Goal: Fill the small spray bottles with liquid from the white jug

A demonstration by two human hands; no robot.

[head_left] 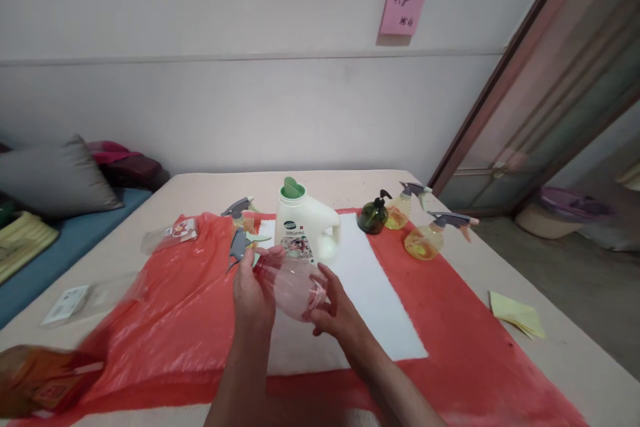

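Note:
A clear, see-through spray bottle (295,287) lies tilted between my two hands, above the white cloth. My left hand (256,290) is closed round its neck end, close to a grey spray head (239,245) with a pale green trigger. My fingers partly hide where the head meets the neck. My right hand (336,307) grips the rounded base with thumb and fingers. Just behind my hands stands a large cream jug (310,220) with a green open mouth and a flowered label.
A white cloth (395,327) lies on red plastic sheeting (465,340). At right stand a dark green pump bottle (373,217) and two yellow-tinted spray bottles (424,241). A folded yellow cloth (517,315) lies near the right edge. An orange-brown container (43,380) is at lower left.

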